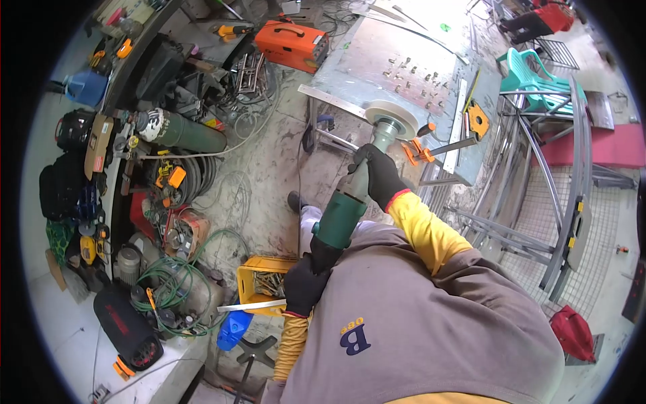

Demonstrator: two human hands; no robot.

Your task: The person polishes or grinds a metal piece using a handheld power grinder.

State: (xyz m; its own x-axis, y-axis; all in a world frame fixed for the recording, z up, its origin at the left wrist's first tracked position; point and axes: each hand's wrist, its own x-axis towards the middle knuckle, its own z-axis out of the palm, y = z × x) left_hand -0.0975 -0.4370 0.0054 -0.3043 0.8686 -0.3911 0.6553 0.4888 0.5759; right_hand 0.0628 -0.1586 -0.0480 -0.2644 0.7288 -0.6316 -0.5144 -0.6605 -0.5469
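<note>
Green grinder (340, 219) in the grip of gloved fingers (364, 154), left hand (306, 286) and right hand (383, 176), navy "B" (355, 340) on grey shirt (424, 323).

Workbench (336, 81) before person (417, 323); grinder (342, 214) between them. Small pieces (425, 85) on bench, clamp (420, 153) at its near edge. Welding machine (289, 46) left of bench; cylinder (188, 133) farther left. Chair (528, 75) right.
</note>
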